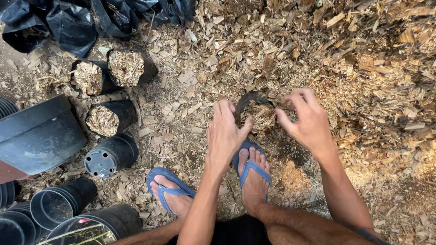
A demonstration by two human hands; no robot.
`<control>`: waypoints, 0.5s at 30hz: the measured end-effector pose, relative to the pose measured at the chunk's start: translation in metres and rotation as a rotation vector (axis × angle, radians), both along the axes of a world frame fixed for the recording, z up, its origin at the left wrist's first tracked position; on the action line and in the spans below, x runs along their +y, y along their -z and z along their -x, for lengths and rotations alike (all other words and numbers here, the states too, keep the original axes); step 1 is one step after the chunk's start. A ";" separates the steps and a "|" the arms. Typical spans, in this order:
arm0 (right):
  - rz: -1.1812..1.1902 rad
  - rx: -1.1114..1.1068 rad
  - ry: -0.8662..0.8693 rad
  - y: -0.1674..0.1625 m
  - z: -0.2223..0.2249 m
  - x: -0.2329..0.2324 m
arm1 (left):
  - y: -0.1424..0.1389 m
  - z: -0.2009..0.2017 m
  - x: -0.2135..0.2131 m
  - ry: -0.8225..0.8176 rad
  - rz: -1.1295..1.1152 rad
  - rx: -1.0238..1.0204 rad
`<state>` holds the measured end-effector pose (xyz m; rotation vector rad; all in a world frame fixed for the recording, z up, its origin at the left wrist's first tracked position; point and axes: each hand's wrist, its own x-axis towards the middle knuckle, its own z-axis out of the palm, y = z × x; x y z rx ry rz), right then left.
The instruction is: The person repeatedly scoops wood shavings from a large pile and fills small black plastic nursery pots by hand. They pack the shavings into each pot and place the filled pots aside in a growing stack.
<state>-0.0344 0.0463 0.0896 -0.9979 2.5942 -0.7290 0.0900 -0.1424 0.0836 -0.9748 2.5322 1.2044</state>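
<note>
black grow bag (pixel 254 113) pinched by left hand (pixel 225 134); right hand (pixel 306 120) loosely curled over chips; filled bags (pixel 109 88) left.

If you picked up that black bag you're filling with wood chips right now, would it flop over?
Probably, a little. The black bag has a thin, bent rim that the left hand is propping open, so it seems floppy. The wood chips look dry and light, so likely not heavy, but they could spill if it tips.

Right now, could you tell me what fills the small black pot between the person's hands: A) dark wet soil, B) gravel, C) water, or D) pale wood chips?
D: the small black pot, held by the left hand and right hand, is packed with pale wood chips.
</note>
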 end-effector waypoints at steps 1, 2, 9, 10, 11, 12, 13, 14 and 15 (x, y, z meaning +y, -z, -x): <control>-0.061 -0.022 0.016 0.005 0.000 -0.002 | 0.002 0.001 -0.003 0.031 -0.014 -0.002; -0.180 -0.104 -0.012 0.012 0.000 -0.006 | 0.004 0.001 -0.004 0.063 -0.026 -0.001; -0.356 -0.242 0.001 0.031 0.002 0.000 | -0.001 0.000 -0.005 -0.052 -0.046 0.089; -0.338 -0.212 -0.013 0.030 0.001 0.001 | -0.001 0.002 -0.007 -0.013 -0.067 0.002; -0.309 -0.189 -0.020 0.029 -0.002 0.002 | -0.001 0.001 -0.008 0.026 -0.096 -0.100; -0.281 -0.172 -0.031 0.029 -0.004 0.001 | 0.001 0.002 -0.009 0.061 -0.126 -0.207; -0.248 -0.151 -0.040 0.030 -0.006 0.000 | 0.003 0.002 -0.009 0.020 -0.112 -0.139; -0.222 -0.137 -0.040 0.031 -0.007 -0.003 | 0.005 0.000 -0.008 -0.016 -0.101 -0.075; -0.202 -0.128 -0.036 0.034 -0.008 -0.004 | 0.007 -0.002 -0.004 -0.050 -0.097 -0.015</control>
